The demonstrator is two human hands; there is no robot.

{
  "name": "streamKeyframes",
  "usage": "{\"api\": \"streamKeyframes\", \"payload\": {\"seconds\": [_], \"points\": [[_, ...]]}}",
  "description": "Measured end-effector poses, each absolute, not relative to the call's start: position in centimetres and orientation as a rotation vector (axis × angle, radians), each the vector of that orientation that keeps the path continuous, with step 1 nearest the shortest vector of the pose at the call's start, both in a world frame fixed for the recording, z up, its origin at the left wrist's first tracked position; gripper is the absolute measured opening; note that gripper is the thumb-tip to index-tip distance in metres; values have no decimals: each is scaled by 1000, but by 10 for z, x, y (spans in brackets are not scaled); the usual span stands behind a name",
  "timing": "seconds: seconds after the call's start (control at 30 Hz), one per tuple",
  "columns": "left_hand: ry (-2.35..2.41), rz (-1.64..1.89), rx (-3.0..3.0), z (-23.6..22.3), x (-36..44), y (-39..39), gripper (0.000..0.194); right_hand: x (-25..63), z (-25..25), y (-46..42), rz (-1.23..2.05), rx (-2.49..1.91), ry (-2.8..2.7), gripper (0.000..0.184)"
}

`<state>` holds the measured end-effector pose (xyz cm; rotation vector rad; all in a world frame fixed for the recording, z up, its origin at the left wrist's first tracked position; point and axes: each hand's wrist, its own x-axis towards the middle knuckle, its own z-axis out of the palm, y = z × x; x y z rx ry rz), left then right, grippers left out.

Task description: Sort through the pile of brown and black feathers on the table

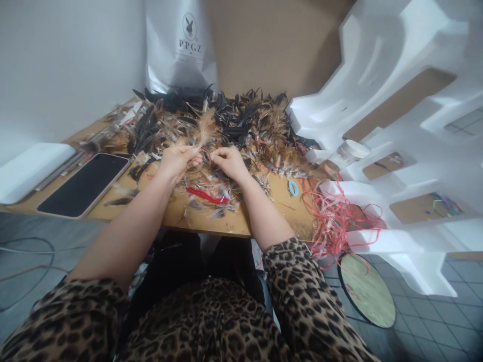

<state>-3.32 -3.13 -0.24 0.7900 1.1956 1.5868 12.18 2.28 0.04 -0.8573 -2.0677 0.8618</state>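
Observation:
My left hand [179,162] is closed, its fingertips pinching the base of a tan feather bunch [206,126] that points up and away from me. Just right of it, the fingers of my right hand [230,163] pinch a thin red cord [206,151], which loops toward the feather base. Both hands hover over the near side of a heap of black and brown feathers [241,118]. Below them on the table lies a bundle of bright red strands [207,195], among small feather scraps.
A phone [85,186] and a white box [35,168] lie at the left. Rightward are a light blue ring [292,188], tangled pink-red cords [335,221] and a white foam form [377,65]. A white bag [181,55] stands behind; a round disc [368,290] is low down at right.

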Motion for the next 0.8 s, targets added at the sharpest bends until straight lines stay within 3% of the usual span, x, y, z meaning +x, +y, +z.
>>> {"api": "streamKeyframes", "payload": {"seconds": [0.17,0.47,0.63,0.8], "points": [[1257,1593,804,-7,-34,-29,9,117,8,-2,390,-801,-2424,21],[1460,1464,1174,-18,-37,-26,11,119,24,-23,76,-822,-2517,32],[1561,1164,1754,-16,-35,-37,16,126,28,-16,175,-833,-2433,25],[1317,999,1774,-6,-23,-49,18,139,21,16,643,-818,-2212,19]]}}
